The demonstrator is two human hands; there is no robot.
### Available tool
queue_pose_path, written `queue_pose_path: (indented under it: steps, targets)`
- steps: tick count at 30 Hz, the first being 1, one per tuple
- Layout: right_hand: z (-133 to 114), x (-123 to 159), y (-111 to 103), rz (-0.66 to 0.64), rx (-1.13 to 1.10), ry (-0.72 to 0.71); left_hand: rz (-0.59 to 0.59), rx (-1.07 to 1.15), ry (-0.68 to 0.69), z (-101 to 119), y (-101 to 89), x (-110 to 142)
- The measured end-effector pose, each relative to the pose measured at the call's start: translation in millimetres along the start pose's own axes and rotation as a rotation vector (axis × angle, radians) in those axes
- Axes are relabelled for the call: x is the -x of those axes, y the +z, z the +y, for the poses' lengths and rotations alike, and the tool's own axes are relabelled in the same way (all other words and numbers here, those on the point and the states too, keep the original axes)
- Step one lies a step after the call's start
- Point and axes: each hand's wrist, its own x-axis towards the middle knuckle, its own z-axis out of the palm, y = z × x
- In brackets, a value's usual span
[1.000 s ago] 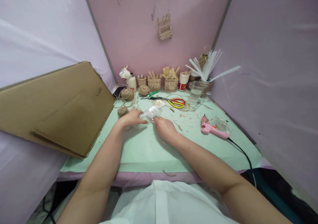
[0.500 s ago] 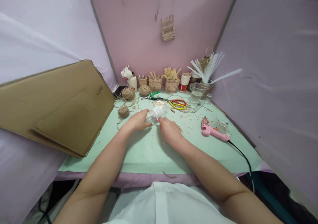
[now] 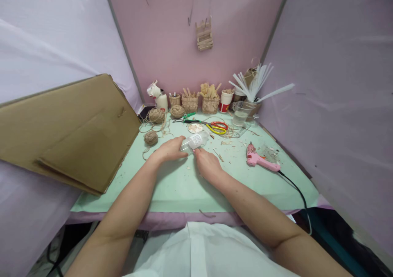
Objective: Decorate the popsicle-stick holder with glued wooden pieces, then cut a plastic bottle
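A clear plastic bottle [image 3: 196, 140] with a white label lies on its side on the table, its neck pointing to the right. My left hand [image 3: 170, 150] is wrapped around the bottle's base end, thumb on the near side. Close against the bottle's near side is my right hand [image 3: 208, 162], its fingers closed. A small pink tip [image 3: 194, 150] shows at those fingers; the rest of what they grip is hidden. Just beyond the bottle lie a round whitish disc [image 3: 195, 128] and scissors with red and yellow handles [image 3: 218, 127].
A pink glue gun [image 3: 260, 161] with a black cord lies on the right. Twine balls [image 3: 151, 138] sit at left, near a large cardboard sheet [image 3: 82, 133]. Stick-filled containers [image 3: 210, 104] and a water cup [image 3: 240, 115] line the back. Wood scraps dot the green tabletop [image 3: 172, 195].
The whole view has shifted slightly. The bottle's neck end has swung a little to the right and toward me, uncovering more of the whitish disc. Both hands keep their hold.
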Motion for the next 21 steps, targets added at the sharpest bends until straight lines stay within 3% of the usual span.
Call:
queue_pose_path:
  steps: [6, 10, 15, 18, 21]
  targets:
    - [-3.3, -0.9, 7.9, 0.03, 0.05, -0.004, -0.026, 0.066, -0.04, -2.6, -2.0, -0.7]
    - [16.8, -10.9, 0.4, 0.158, 0.025, -0.04, -0.015, 0.05, -0.05, -0.5, -1.9, 3.2]
    - [68.5, -73.6, -36.9, 0.324, 0.01, -0.025, -0.034, 0.071, 0.002, 2.4, -5.3, 10.6]
    - [89.9, -119.7, -45.3, 0.235, 0.004, -0.219, -0.072, 0.107, 0.031, 2.0, -8.6, 14.3]
    - [95.4, -148.3, -37.5, 0.179, 0.0, -0.317, -0.085, 0.133, 0.043, -0.3, -10.5, 15.8]
